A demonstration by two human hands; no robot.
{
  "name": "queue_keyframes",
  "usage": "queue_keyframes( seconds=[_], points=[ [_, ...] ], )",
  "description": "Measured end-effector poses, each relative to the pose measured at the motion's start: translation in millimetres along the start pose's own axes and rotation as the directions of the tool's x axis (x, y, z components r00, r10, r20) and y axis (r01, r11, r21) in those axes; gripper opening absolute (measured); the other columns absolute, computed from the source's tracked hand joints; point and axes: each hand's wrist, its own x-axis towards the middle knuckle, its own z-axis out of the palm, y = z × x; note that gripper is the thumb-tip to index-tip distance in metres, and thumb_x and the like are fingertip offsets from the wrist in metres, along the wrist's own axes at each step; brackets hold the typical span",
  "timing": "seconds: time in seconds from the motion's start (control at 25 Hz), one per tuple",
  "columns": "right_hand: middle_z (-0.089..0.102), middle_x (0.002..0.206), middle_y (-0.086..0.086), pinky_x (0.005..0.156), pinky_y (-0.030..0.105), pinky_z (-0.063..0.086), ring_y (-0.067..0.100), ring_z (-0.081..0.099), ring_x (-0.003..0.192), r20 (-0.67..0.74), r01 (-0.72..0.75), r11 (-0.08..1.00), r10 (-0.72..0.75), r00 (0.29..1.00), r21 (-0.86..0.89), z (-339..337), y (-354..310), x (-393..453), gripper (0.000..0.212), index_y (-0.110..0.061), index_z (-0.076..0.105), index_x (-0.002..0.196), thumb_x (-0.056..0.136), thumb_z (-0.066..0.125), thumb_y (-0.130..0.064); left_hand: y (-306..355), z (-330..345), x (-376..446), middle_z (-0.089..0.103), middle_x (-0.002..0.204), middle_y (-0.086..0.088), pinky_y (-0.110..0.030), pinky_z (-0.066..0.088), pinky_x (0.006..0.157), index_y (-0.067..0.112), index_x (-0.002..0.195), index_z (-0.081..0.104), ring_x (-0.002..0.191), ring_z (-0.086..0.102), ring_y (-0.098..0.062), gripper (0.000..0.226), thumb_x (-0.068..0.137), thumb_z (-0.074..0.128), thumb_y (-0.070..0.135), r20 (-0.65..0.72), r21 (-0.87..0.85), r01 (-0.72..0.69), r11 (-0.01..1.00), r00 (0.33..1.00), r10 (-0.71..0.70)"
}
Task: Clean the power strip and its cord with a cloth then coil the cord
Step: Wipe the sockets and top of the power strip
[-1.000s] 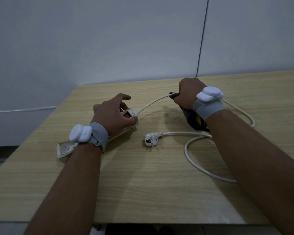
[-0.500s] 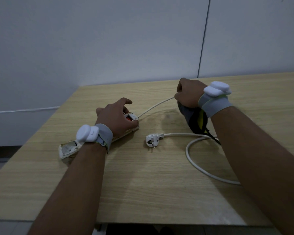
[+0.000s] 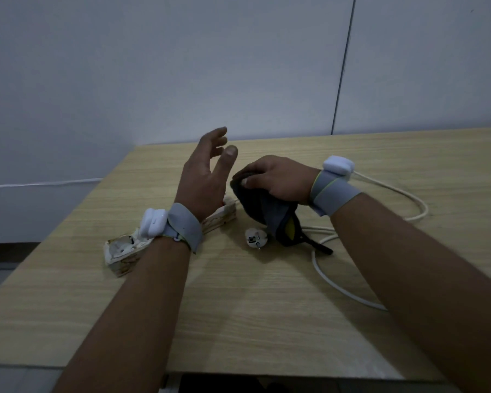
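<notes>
Near edge: bare surface [image 3: 238,321] is left open.
Right: blocked by looped cord [image 3: 323,276].
Centre: plug [image 3: 255,237] lies between power strip [image 3: 119,251] and cloth [image 3: 267,211].

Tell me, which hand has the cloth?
The right hand grips the dark cloth. The left hand is lifted with straight fingers and holds nothing.

My right hand [image 3: 278,181] grips the dark cloth [image 3: 267,211]; my left hand [image 3: 203,177] hovers, fingers [image 3: 220,137] extended, above the power strip [image 3: 125,249].
</notes>
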Motion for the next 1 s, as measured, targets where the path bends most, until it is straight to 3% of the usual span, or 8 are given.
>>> queue_keyframes(
  seconds=[0.08, 0.2, 0.28, 0.36, 0.44, 0.56, 0.72, 1.0],
  points=[
    [0.066, 0.116, 0.001, 0.093, 0.026, 0.041, 0.014, 0.058, 0.106, 0.006, 0.018, 0.995, -0.019, 1.0, 0.102, 10.5, -7.7, -0.8, 0.023, -0.016, 0.069, 0.111, 0.092, 0.057, -0.021, 7.0, 10.0, 2.4, 0.058, 0.128, 0.002, -0.028, 0.042, 0.102, 0.02, 0.133, 0.051, 0.119, 0.053, -0.004, 0.046, 0.093, 0.043, 0.043, -0.023, -0.093, -0.011, 0.996, 1.0, 0.009],
    [0.069, 0.102, 0.017, 0.08, 0.035, 0.047, 0.025, 0.062, 0.092, -0.092, 0.017, 0.983, 0.0, 0.996, 0.181, 14.6, -11.4, -1.8, 0.019, -0.002, 0.069, 0.096, 0.09, 0.053, -0.007, 3.2, 18.8, -0.2, 0.061, 0.126, -0.001, -0.026, 0.042, 0.099, 0.016, 0.129, 0.057, 0.118, 0.055, -0.012, 0.043, 0.095, 0.04, 0.035, 0.086, 0.046, -0.081, 0.996, 0.993, 0.077],
    [0.068, 0.102, 0.022, 0.077, 0.035, 0.048, 0.022, 0.061, 0.087, -0.188, 0.029, 0.957, 0.027, 0.982, 0.289, 9.1, -6.8, -3.0, 0.019, 0.003, 0.068, 0.096, 0.091, 0.051, -0.005, -3.3, 20.1, -3.8, 0.059, 0.131, -0.004, -0.023, 0.04, 0.102, 0.012, 0.131, 0.056, 0.12, 0.053, -0.013, 0.042, 0.097, 0.041, 0.03, 0.145, 0.094, -0.114, 0.989, 0.984, 0.1],
    [0.068, 0.105, 0.022, 0.075, 0.028, 0.052, 0.017, 0.063, 0.083, -0.228, 0.036, 0.815, 0.119, 0.966, 0.578, 3.5, -2.8, -4.6, 0.017, -0.001, 0.069, 0.096, 0.092, 0.052, -0.005, -5.5, 19.1, -6.2, 0.055, 0.137, -0.006, -0.021, 0.036, 0.106, 0.009, 0.135, 0.053, 0.126, 0.05, -0.014, 0.04, 0.099, 0.046, 0.022, 0.149, 0.129, -0.153, 0.98, 0.98, 0.134],
    [0.068, 0.106, 0.021, 0.076, 0.025, 0.053, 0.017, 0.065, 0.082, -0.239, 0.044, 0.716, 0.174, 0.955, 0.697, 0.7, 2.2, -2.9, 0.019, -0.004, 0.069, 0.098, 0.093, 0.051, -0.005, -3.5, 17.6, -7.5, 0.058, 0.135, -0.006, -0.023, 0.039, 0.105, 0.009, 0.135, 0.054, 0.123, 0.054, -0.016, 0.039, 0.096, 0.054, 0.015, 0.124, 0.164, -0.2, 0.966, 0.976, 0.181],
    [0.067, 0.107, 0.023, 0.085, 0.035, 0.052, 0.026, 0.065, 0.092, -0.243, 0.032, 0.676, 0.22, 0.945, 0.736, 2.9, 7.9, 1.6, 0.022, 0.0, 0.067, 0.104, 0.094, 0.049, -0.005, -0.1, 7.5, -9.3, 0.069, 0.114, 0.004, -0.02, 0.052, 0.088, 0.014, 0.125, 0.063, 0.103, 0.064, -0.008, 0.036, 0.089, 0.062, 0.011, 0.11, 0.182, -0.216, 0.959, 0.974, 0.199],
    [0.07, 0.103, 0.017, 0.075, 0.03, 0.054, 0.023, 0.067, 0.086, -0.239, -0.006, 0.669, 0.274, 0.932, 0.744, 4.3, 7.2, 3.1, 0.02, -0.002, 0.071, 0.099, 0.092, 0.055, -0.013, -1.2, -18.6, -10.3, 0.071, 0.083, 0.009, -0.019, 0.053, 0.077, 0.018, 0.105, 0.071, 0.079, 0.067, -0.003, 0.021, 0.085, 0.067, 0.013, 0.121, 0.244, -0.153, 0.958, 0.985, 0.126],
    [0.075, 0.087, 0.008, 0.073, 0.034, 0.055, 0.02, 0.069, 0.079, -0.201, -0.104, 0.796, 0.274, 0.941, 0.596, 5.7, 2.5, -12.2, 0.025, -0.012, 0.077, 0.086, 0.071, 0.078, -0.032, -2.2, -71.5, -19.5, 0.067, 0.072, 0.013, -0.003, 0.042, 0.065, 0.022, 0.092, 0.07, 0.068, 0.061, 0.006, 0.012, 0.081, 0.073, 0.017, 0.116, 0.384, -0.077, 0.92, 0.993, 0.035]
  ],
)
